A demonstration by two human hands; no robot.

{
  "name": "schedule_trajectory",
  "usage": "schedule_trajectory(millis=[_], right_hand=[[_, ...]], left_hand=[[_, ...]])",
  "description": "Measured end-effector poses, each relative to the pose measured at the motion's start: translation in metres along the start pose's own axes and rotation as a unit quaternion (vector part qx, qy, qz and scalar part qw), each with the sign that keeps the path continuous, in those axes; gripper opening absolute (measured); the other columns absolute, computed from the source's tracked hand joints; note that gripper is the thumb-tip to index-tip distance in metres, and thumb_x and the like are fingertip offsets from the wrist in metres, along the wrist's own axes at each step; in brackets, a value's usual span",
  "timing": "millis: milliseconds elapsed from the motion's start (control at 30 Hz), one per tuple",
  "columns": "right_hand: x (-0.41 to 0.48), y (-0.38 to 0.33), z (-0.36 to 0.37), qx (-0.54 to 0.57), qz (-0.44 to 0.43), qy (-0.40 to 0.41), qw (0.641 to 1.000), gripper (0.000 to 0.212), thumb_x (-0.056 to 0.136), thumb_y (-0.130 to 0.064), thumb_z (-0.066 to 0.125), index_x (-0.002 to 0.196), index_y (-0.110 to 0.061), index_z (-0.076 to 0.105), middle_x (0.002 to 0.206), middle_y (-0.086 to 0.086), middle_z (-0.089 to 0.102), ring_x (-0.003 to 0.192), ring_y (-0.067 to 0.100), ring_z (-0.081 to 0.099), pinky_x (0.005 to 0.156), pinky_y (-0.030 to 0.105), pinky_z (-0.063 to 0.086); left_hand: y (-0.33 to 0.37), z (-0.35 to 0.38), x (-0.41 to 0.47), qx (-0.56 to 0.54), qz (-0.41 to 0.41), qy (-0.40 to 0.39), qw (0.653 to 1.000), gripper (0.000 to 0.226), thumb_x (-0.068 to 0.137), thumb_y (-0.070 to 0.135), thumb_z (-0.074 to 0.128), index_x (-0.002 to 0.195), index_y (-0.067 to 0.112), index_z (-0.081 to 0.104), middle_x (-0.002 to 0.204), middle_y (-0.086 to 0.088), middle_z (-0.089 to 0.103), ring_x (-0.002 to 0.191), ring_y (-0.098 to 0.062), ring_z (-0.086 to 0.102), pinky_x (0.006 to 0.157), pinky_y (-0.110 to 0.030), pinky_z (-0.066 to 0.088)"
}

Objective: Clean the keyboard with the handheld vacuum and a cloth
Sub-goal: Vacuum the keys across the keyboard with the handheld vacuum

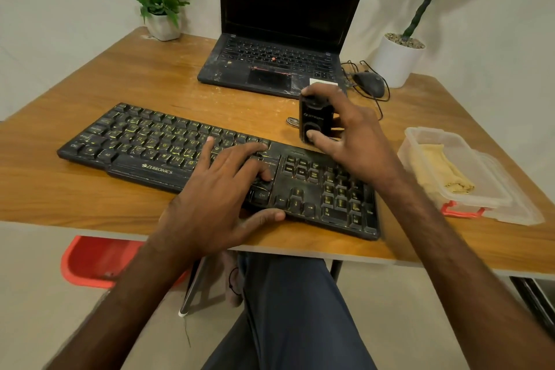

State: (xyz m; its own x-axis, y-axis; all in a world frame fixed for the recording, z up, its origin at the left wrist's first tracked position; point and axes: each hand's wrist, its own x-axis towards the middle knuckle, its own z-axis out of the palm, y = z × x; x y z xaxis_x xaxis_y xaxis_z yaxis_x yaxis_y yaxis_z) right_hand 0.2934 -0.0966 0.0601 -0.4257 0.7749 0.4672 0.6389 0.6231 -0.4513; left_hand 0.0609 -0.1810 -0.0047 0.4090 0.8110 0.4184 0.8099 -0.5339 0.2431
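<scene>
Head view, single entry.

- Keyboard: black, yellow-lettered keys, flat on the wooden table. Its long axis runs diagonally from far left to near right, with the key rows facing the person and the numeric pad at the near right corner.
- Left hand: released, fingers spread straight across the keys near Enter, thumb against the keyboard's near edge. This is probably to stop the board sliding during cleaning.
- Right hand: grasping the handheld vacuum, fingers and thumb wrapped round its dark body.
- Handheld vacuum: held upright, long axis near vertical, just beyond the keyboard's far edge and above the table. Whether its lower end touches the table cannot be told.
- Cloth: yellowish, folded, lying in a clear plastic container to the right, apparently kept for wiping afterwards.
- Also present: open laptop and a wired mouse behind.
</scene>
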Motion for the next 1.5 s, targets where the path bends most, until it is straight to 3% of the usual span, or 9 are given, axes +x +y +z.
schedule_trajectory(millis=[133, 300, 567, 667, 900, 1167, 1233, 1333, 1500], right_hand=[[-0.005, -0.009, 0.006, 0.103, 0.0, 0.002, 0.995, 0.064, 0.085, -0.013, 0.076, 0.137, -0.031, 0.045, 0.129, -0.004, 0.053, 0.108, 0.009, 0.062, 0.075, 0.021, 0.059], [-0.001, 0.003, -0.002, -0.002, 0.01, 0.006, 1.0, 0.065, 0.087, -0.016, 0.073, 0.14, -0.035, 0.042, 0.13, 0.002, 0.058, 0.108, 0.013, 0.062, 0.082, 0.03, 0.061], [-0.032, 0.001, -0.017, 0.073, 0.051, 0.033, 0.996, 0.063, 0.084, -0.014, 0.076, 0.136, -0.035, 0.046, 0.115, -0.033, 0.05, 0.1, -0.007, 0.061, 0.077, 0.02, 0.059], [-0.04, -0.006, -0.014, 0.072, 0.052, 0.069, 0.994, 0.064, 0.086, -0.014, 0.075, 0.138, -0.035, 0.044, 0.113, -0.031, 0.05, 0.099, -0.008, 0.061, 0.075, 0.021, 0.06], [-0.055, -0.035, 0.002, 0.21, 0.048, 0.125, 0.968, 0.063, 0.085, -0.009, 0.076, 0.138, -0.025, 0.045, 0.123, -0.02, 0.051, 0.108, 0.004, 0.062, 0.074, 0.024, 0.06], [-0.069, -0.037, 0.017, 0.264, 0.075, 0.127, 0.953, 0.064, 0.084, -0.006, 0.076, 0.135, -0.03, 0.046, 0.117, -0.035, 0.052, 0.108, 0.005, 0.064, 0.075, 0.022, 0.059], [-0.069, -0.037, 0.015, 0.265, 0.076, 0.123, 0.953, 0.064, 0.084, -0.007, 0.076, 0.136, -0.03, 0.046, 0.117, -0.035, 0.052, 0.107, 0.004, 0.064, 0.074, 0.022, 0.059], [-0.07, -0.041, 0.012, 0.269, 0.077, 0.103, 0.954, 0.064, 0.084, -0.009, 0.076, 0.136, -0.034, 0.046, 0.125, -0.02, 0.052, 0.107, 0.006, 0.064, 0.073, 0.024, 0.06], [-0.07, -0.053, 0.014, 0.209, 0.014, 0.017, 0.978, 0.066, 0.086, -0.016, 0.075, 0.134, -0.047, 0.042, 0.13, -0.016, 0.05, 0.109, 0.008, 0.063, 0.076, 0.026, 0.061]], left_hand=[[0.0, -0.001, 0.001, 0.001, -0.005, -0.003, 1.0, 0.063, 0.089, 0.079, 0.037, 0.12, 0.026, 0.053, 0.151, -0.006, 0.043, 0.139, -0.025, 0.043, 0.118, -0.069, 0.017], [0.0, -0.001, 0.001, 0.001, -0.001, -0.002, 1.0, 0.063, 0.089, 0.079, 0.037, 0.119, 0.026, 0.053, 0.15, -0.007, 0.044, 0.138, -0.026, 0.045, 0.116, -0.07, 0.018], [-0.001, -0.001, 0.0, 0.012, -0.007, -0.005, 1.0, 0.063, 0.089, 0.08, 0.035, 0.119, 0.027, 0.052, 0.15, -0.006, 0.044, 0.138, -0.025, 0.045, 0.117, -0.07, 0.017], [0.002, -0.001, 0.0, 0.046, -0.02, -0.003, 0.999, 0.068, 0.089, 0.081, 0.032, 0.118, 0.025, 0.056, 0.149, -0.007, 0.045, 0.137, -0.026, 0.046, 0.116, -0.071, 0.015], [0.031, 0.011, 0.012, 0.143, -0.08, 0.008, 0.986, 0.076, 0.089, 0.08, 0.027, 0.111, 0.018, 0.065, 0.142, -0.013, 0.052, 0.134, -0.029, 0.046, 0.11, -0.078, 0.018], [0.038, 0.016, 0.013, 0.147, -0.076, 0.012, 0.986, 0.073, 0.089, 0.079, 0.032, 0.112, 0.017, 0.062, 0.142, -0.015, 0.052, 0.133, -0.031, 0.049, 0.109, -0.077, 0.022], [0.033, 0.012, 0.009, 0.141, -0.069, 0.006, 0.988, 0.076, 0.09, 0.079, 0.03, 0.121, 0.016, 0.059, 0.147, -0.015, 0.049, 0.135, -0.031, 0.048, 0.109, -0.077, 0.024], [0.02, -0.002, 0.0, 0.163, -0.072, -0.004, 0.984, 0.084, 0.09, 0.081, 0.028, 0.132, 0.013, 0.055, 0.147, -0.017, 0.05, 0.132, -0.033, 0.052, 0.109, -0.076, 0.025], [-0.002, -0.017, -0.018, 0.169, -0.092, -0.02, 0.981, 0.085, 0.09, 0.081, 0.029, 0.133, 0.013, 0.057, 0.143, -0.013, 0.054, 0.13, -0.032, 0.053, 0.113, -0.072, 0.022]])
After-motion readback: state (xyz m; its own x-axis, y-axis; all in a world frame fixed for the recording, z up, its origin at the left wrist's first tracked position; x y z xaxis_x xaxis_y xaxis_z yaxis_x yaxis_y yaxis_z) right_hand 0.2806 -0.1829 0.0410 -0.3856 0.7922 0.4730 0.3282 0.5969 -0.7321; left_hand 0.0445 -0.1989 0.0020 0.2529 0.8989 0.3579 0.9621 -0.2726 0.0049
